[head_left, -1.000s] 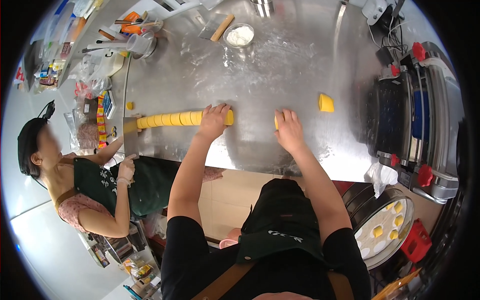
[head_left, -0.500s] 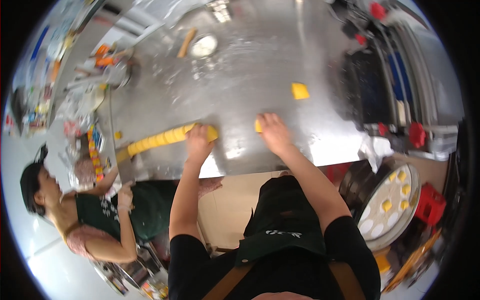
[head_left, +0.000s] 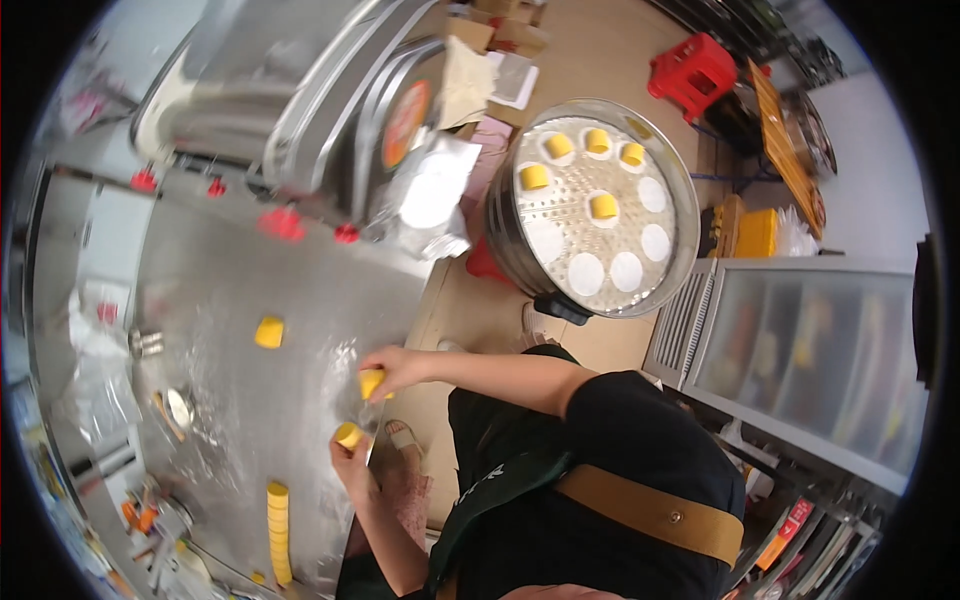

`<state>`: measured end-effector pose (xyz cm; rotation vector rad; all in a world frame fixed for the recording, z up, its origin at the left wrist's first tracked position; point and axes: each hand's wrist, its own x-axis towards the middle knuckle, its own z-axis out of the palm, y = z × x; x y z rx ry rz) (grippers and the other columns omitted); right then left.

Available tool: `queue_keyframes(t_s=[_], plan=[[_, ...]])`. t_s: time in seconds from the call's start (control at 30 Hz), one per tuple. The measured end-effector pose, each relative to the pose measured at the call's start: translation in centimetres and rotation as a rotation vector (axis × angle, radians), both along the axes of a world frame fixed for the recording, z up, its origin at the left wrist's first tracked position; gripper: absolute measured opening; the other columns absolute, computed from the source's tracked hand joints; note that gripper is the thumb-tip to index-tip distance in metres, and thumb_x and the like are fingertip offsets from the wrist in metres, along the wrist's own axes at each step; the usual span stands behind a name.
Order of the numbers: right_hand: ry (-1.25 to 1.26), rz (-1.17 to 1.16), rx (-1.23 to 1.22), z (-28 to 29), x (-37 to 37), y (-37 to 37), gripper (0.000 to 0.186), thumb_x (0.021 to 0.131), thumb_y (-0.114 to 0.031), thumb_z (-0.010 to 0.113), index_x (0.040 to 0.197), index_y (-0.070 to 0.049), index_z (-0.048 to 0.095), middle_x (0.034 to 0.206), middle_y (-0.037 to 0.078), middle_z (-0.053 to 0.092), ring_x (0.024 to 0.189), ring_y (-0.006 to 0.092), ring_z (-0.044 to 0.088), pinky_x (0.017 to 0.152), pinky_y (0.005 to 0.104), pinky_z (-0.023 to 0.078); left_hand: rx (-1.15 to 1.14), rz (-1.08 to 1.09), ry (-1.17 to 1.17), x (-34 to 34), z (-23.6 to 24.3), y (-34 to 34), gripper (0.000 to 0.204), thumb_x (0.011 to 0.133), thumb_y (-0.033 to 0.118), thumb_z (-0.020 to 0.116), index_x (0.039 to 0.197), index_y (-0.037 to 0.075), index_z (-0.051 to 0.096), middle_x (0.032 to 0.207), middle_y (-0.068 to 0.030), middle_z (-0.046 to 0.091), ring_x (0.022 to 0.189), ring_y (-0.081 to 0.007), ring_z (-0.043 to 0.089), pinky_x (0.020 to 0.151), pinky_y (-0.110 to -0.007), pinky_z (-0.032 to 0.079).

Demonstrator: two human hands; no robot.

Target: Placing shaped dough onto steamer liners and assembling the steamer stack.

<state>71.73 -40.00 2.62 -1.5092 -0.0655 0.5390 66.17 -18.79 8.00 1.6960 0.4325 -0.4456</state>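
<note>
My right hand (head_left: 398, 368) is closed on a yellow dough piece (head_left: 371, 384) at the edge of the metal table. Just below it in the picture, my left hand (head_left: 352, 468) grips another yellow dough piece (head_left: 348, 435). The two hands are close together but apart. A long yellow dough roll cut into slices (head_left: 278, 535) lies on the table left of my left hand. One loose yellow piece (head_left: 269, 332) rests farther up the table. To the right stands a round steamer tray (head_left: 528, 240) bearing white paper rounds, several topped with yellow pieces and several bare.
A big metal machine with red knobs (head_left: 281, 223) borders the table's upper end. Crumpled silver packaging (head_left: 428, 195) sits at that corner. A red stool (head_left: 693, 75) stands beyond the steamer, and a glass-fronted cabinet (head_left: 800, 350) is at right. A small bowl (head_left: 179, 408) is at far left.
My view has swung right toward the steamer. My left hand has left the roll and now holds a dough piece. My right hand, still holding dough, has come to the table edge.
</note>
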Motion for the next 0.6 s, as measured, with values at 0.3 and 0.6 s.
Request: queue_keyframes(t_s=[0.3,0.6], plan=[[0.11,-0.894,-0.543,4.1,-15.2,-33.1,0.059,0.061,-0.023,0.074,0.111,-0.002,0.05,0.101,0.015,0.055,0.095,0.0241,0.053,0.083,0.0311,0.042,-0.236,-0.442,0.192,-3.2,-1.2,-18.8,0.04,0.069,-0.003,0.062,0.105,0.0,0.044,0.095,-0.006,0.052,0.086,-0.0123,0.051,0.078,-0.024,0.041],[0.08,-1.223,-1.134,-3.2,-19.8,-51.0,0.052,0.062,-0.021,0.069,0.106,-0.001,0.052,0.096,0.017,0.054,0.09,0.0309,0.052,0.078,0.0371,0.043,-0.165,-0.571,0.168,-5.6,0.5,-30.3,0.041,0.07,-0.003,0.061,0.107,0.0,0.045,0.095,-0.0059,0.054,0.087,-0.013,0.053,0.078,-0.024,0.042]])
